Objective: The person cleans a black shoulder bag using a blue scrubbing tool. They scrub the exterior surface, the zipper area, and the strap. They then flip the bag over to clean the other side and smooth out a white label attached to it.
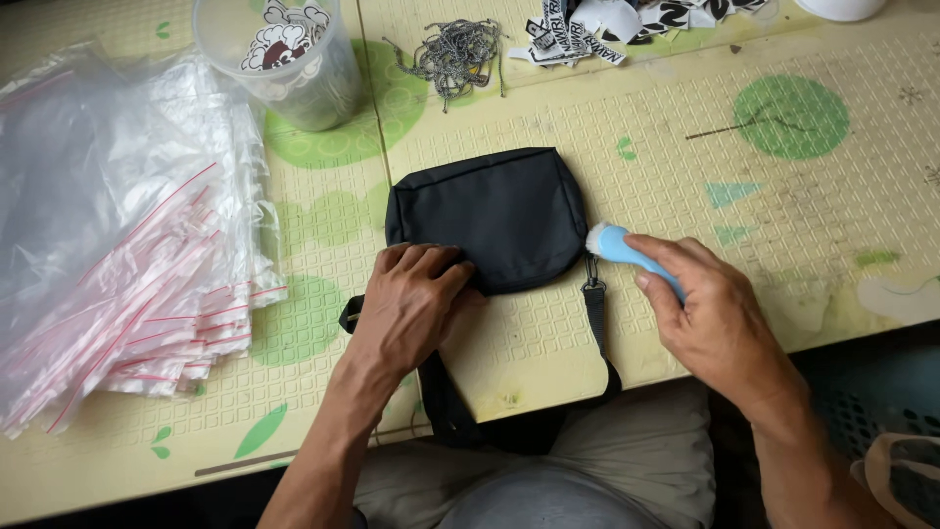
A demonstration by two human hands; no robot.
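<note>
A small black shoulder bag (494, 216) lies flat near the front edge of a pale yellow foam mat (783, 245) patterned with green circles, its strap (446, 402) trailing off toward the person's lap. The left hand (411, 304) presses flat on the bag's lower left corner, fingers spread, gripping nothing. The right hand (710, 313) is closed around a light blue brush (627, 250) whose white head touches the bag's right edge. If the left hand's pressure eases, the bag could likely slide under the brush strokes, or the hanging strap could drag it off the edge. To the left sits a stack of clear zip bags (127, 255); behind stand a plastic cup (289, 59), a tangle of cords (455, 54) and printed labels (627, 24).
</note>
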